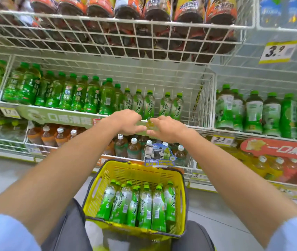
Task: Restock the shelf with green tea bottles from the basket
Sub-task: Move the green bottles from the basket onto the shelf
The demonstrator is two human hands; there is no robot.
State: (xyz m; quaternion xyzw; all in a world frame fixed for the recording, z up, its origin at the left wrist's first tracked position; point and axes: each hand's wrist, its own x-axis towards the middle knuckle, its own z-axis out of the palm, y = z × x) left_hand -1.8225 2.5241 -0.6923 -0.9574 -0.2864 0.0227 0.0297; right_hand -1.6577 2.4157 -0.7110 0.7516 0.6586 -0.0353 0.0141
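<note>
Your left hand (126, 122) and right hand (167, 128) hovering together at the shelf (35, 111), fingers (156, 121) curling, hold too blurry to tell.

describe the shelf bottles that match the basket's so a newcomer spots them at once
Look at the middle white wire shelf, above the yellow basket. The green tea bottles stand right of the darker green bottles. Unlike those, they have pale labels with big brush characters and light-green caps.
</note>
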